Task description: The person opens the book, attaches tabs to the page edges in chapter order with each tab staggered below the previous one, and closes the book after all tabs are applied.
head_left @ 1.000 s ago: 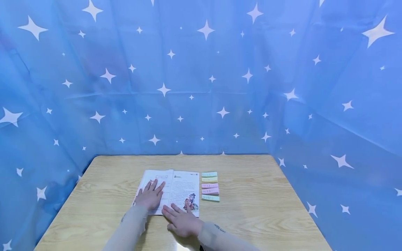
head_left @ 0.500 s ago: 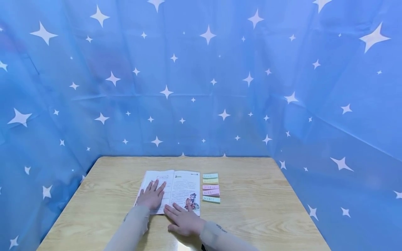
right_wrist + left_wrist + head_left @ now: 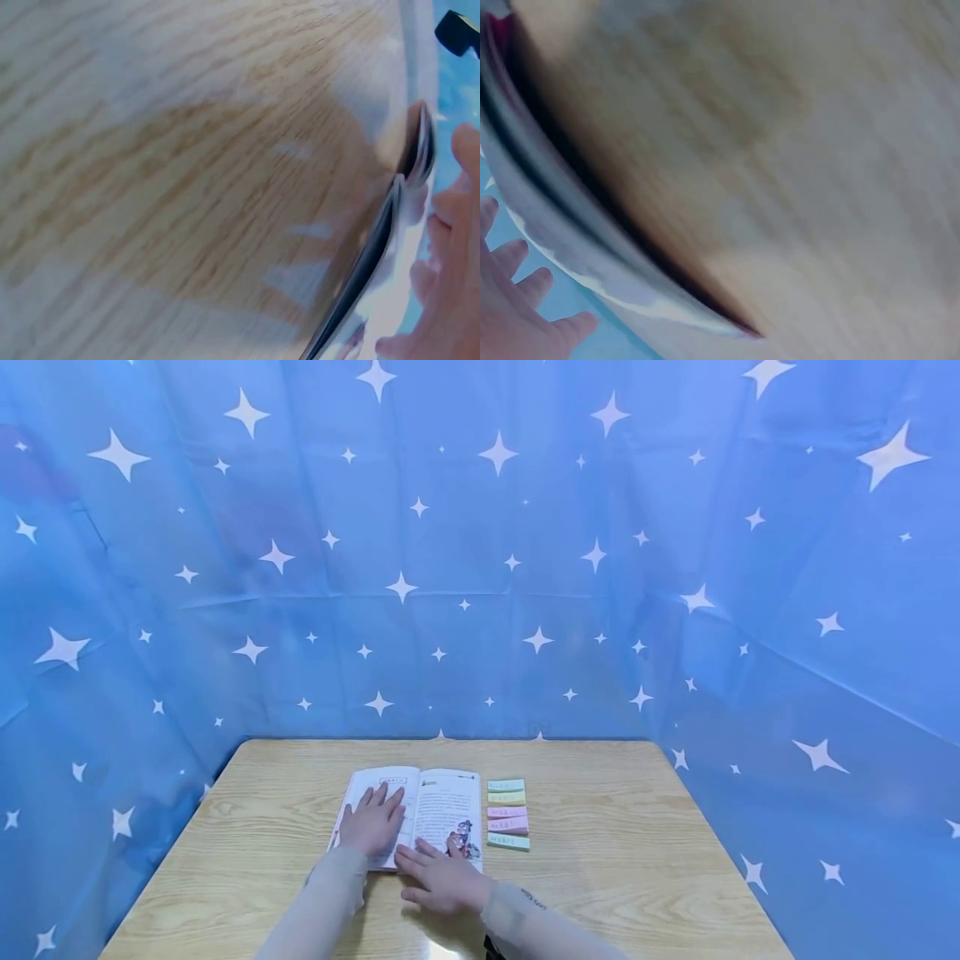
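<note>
Left hand [image 3: 372, 823] shifted slightly up opened book [image 3: 447, 802]; page flattening seemingly unfinished. Fingers outspread, nothing grasped, likewise by right hand [image 3: 446, 882]; paper slips [image 3: 507, 812] left unused alongside.

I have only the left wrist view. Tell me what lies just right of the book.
Observer: A column of five coloured notes, beside the open book.
Operator: Now give me the right hand's place.
Observer: The right hand lies across the lower edge of the right page.
Operator: Say what that page carries besides text.
Observer: A colour picture of figures near its lower right corner, partly hidden by that hand.
</note>
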Motion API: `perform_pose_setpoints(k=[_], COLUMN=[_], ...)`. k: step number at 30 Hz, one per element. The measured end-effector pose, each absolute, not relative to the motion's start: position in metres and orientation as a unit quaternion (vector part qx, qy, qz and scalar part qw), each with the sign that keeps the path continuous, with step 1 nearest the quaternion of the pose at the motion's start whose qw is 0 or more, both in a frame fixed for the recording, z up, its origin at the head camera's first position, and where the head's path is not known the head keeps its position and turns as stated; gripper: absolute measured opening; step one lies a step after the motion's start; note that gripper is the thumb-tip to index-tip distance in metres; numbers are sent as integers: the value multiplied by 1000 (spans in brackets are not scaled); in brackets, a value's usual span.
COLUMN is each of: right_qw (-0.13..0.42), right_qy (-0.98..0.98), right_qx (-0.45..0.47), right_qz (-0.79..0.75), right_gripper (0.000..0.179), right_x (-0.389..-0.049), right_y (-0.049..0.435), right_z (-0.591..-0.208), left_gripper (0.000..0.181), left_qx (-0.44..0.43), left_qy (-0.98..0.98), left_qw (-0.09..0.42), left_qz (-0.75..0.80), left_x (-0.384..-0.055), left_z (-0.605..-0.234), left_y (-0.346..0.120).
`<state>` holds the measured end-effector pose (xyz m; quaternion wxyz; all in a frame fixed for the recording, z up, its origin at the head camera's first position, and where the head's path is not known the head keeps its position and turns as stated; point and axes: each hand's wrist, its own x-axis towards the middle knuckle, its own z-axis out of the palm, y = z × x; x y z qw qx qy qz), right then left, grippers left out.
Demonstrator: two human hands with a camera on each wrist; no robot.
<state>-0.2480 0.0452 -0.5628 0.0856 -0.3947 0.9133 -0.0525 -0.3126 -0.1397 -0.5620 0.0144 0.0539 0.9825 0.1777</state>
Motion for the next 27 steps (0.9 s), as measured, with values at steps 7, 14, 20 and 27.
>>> perform_pose_setpoints(k=[7, 14, 20, 27], right_qw=[74, 34, 1, -52], right_qy=[918, 928, 938, 943], right_qx=[-382, -359, -324, -296], right_qz=[-76, -95, -122, -144], right_gripper=[60, 57, 55, 51], right_x=[-251, -255, -263, -270], right_y=[56, 76, 95, 120], right_z=[-560, -553, -545, -546], left_gripper=[51, 50, 50, 49], left_qx=[74, 85, 99, 121], left_qy=[985, 985, 982, 979], left_qw=[3, -8, -26, -45], left_qz=[154, 153, 160, 158], left_x=[-317, -318, -319, -323], left_z=[-555, -547, -542, -542], left_y=[-133, -125, -116, -101])
